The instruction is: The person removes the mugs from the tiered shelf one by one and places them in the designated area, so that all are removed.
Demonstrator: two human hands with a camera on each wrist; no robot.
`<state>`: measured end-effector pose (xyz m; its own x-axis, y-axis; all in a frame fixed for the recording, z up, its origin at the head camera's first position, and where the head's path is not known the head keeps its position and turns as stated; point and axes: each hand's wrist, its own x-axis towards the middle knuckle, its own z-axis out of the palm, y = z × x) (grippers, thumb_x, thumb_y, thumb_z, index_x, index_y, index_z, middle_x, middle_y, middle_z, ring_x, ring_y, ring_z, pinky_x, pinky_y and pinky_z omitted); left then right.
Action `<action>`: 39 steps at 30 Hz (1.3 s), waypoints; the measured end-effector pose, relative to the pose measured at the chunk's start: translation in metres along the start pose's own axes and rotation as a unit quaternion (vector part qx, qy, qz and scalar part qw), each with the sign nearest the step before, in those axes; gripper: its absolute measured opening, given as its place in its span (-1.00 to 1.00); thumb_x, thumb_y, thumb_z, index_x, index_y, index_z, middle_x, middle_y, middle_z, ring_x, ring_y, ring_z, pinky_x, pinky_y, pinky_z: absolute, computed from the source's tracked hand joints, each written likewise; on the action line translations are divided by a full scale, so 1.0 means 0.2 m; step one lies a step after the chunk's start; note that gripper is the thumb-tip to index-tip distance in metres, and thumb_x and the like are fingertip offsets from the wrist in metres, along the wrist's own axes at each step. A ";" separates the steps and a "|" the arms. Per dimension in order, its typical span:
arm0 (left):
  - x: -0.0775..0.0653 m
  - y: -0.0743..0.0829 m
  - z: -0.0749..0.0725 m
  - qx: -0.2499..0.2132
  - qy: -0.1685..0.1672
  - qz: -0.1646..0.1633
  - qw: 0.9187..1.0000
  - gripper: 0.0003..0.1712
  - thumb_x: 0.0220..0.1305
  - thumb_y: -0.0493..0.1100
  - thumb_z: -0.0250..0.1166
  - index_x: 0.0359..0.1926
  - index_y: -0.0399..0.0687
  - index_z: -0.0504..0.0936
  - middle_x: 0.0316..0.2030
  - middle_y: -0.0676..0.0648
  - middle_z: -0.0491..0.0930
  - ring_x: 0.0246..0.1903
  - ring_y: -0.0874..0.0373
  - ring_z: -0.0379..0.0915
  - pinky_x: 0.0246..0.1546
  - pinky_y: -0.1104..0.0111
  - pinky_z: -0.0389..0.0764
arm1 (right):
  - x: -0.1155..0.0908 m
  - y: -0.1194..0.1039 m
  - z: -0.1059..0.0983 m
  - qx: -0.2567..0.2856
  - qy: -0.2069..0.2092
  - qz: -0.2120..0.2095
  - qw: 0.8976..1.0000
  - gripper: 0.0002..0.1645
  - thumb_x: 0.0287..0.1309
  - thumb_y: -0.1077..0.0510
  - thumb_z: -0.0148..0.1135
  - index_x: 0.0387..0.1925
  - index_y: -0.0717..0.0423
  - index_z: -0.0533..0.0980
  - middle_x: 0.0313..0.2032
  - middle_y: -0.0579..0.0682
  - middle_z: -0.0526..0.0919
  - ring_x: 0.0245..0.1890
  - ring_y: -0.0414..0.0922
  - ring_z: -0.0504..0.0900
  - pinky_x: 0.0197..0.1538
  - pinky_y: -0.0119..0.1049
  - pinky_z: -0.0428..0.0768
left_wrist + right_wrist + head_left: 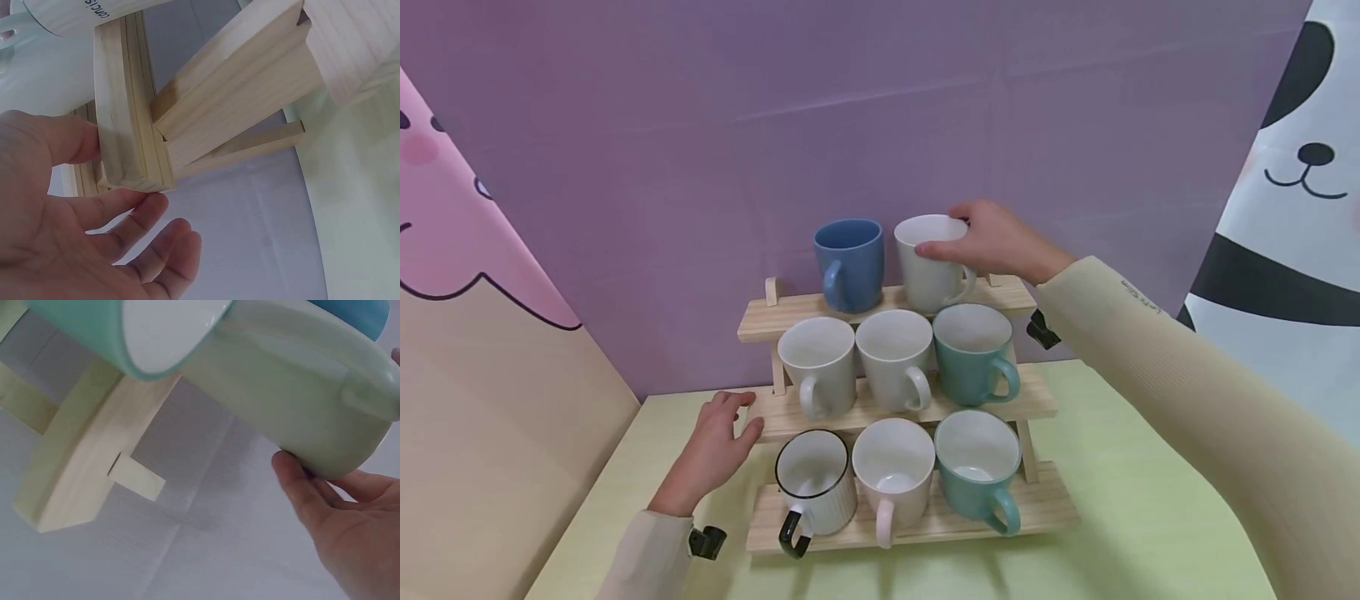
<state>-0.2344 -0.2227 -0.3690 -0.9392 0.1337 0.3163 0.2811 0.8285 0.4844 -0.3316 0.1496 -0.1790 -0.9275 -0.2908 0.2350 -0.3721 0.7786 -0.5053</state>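
Note:
On the top shelf of a three-tier wooden rack [790,313], my right hand [1000,242] grips a white mug [922,271] near its rim, thumb in front and fingers behind. The right wrist view shows that hand [356,525] around the mug's upper end [300,387], which looks pale green there. A blue mug [857,267] stands just left of it. My left hand [718,446] holds the left end of the middle shelf [765,415]. Close up in the left wrist view, thumb and fingertips of this hand [62,231] pinch the board's end [131,125].
Two white mugs [817,367] and a teal mug [970,358] fill the middle shelf. Below stand a black-rimmed mug [823,492], a pale pink mug [898,475] and another teal mug [973,467], handles facing front. A purple backdrop [700,208] rises behind the light green table [1135,467].

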 end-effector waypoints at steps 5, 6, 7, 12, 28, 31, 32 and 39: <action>0.01 0.01 0.03 -0.009 -0.007 0.006 1.000 -0.53 0.33 -0.18 0.15 0.16 -0.41 0.41 0.03 -0.30 0.38 -0.04 -0.16 0.29 -0.07 0.03 0.43 | -0.01 0.03 0.00 0.016 0.028 -0.007 0.999 -0.11 -0.06 -0.37 0.28 0.08 0.25 0.45 -0.13 0.13 0.54 -0.21 0.03 0.49 -0.25 -0.14 0.53; 0.01 0.01 0.03 -0.009 -0.007 0.005 1.000 -0.53 0.33 -0.17 0.15 0.16 -0.40 0.41 0.04 -0.30 0.38 -0.04 -0.15 0.30 -0.08 0.03 0.44 | -0.01 0.04 0.01 0.021 0.034 -0.008 0.999 -0.11 -0.07 -0.37 0.30 0.08 0.24 0.45 -0.13 0.11 0.54 -0.21 0.02 0.50 -0.24 -0.13 0.54; 0.01 0.01 0.03 -0.008 -0.005 0.005 1.000 -0.53 0.33 -0.17 0.15 0.15 -0.39 0.42 0.04 -0.29 0.38 -0.04 -0.14 0.30 -0.08 0.04 0.43 | -0.01 0.05 0.01 0.023 0.040 -0.010 0.999 -0.11 -0.09 -0.37 0.31 0.07 0.23 0.45 -0.13 0.10 0.55 -0.22 0.02 0.50 -0.23 -0.13 0.54; 0.00 0.01 0.03 -0.005 0.004 0.005 1.000 -0.54 0.32 -0.17 0.17 0.15 -0.36 0.44 0.02 -0.25 0.40 -0.06 -0.11 0.30 -0.10 0.05 0.43 | -0.02 0.07 0.02 0.044 0.083 -0.027 0.995 -0.03 -0.14 -0.33 0.38 0.14 0.27 0.40 -0.04 0.12 0.50 -0.13 0.03 0.49 -0.13 -0.09 0.54; 0.00 0.02 0.03 -0.008 -0.001 0.010 1.000 -0.53 0.32 -0.17 0.18 0.16 -0.38 0.44 0.01 -0.26 0.41 -0.08 -0.11 0.30 -0.14 0.08 0.44 | -0.11 0.13 -0.15 0.041 0.133 -0.006 0.990 -0.05 -0.06 -0.29 0.33 0.17 0.34 0.39 0.01 0.19 0.47 -0.06 0.06 0.44 -0.10 -0.06 0.48; -0.01 0.01 0.03 -0.009 -0.003 0.007 1.000 -0.52 0.32 -0.17 0.18 0.17 -0.38 0.43 0.01 -0.26 0.40 -0.07 -0.11 0.29 -0.13 0.07 0.44 | -0.14 0.16 -0.18 0.045 0.141 -0.006 0.989 -0.05 -0.05 -0.28 0.33 0.19 0.32 0.39 0.01 0.17 0.44 -0.05 0.04 0.41 -0.11 -0.07 0.47; -0.01 0.01 0.03 -0.008 -0.004 0.007 1.000 -0.52 0.33 -0.17 0.18 0.17 -0.38 0.42 0.02 -0.27 0.40 -0.06 -0.11 0.29 -0.12 0.06 0.44 | -0.15 0.18 -0.19 0.046 0.145 -0.007 0.988 -0.06 -0.05 -0.28 0.34 0.19 0.31 0.39 0.01 0.17 0.43 -0.05 0.04 0.41 -0.12 -0.08 0.47; -0.01 0.00 0.02 -0.002 0.001 0.008 1.000 -0.50 0.34 -0.16 0.17 0.18 -0.39 0.41 0.04 -0.27 0.38 -0.04 -0.12 0.28 -0.10 0.04 0.44 | -0.23 0.30 -0.27 0.022 0.159 -0.011 0.987 -0.05 -0.03 -0.23 0.36 0.24 0.29 0.35 0.04 0.17 0.41 -0.02 0.06 0.39 -0.14 -0.08 0.45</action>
<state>-0.2328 -0.2205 -0.3738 -0.9344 0.1450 0.3254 0.2961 0.8241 0.4828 -0.3100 0.2389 -0.1752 -0.8632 -0.1136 0.4918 -0.4004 0.7474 -0.5301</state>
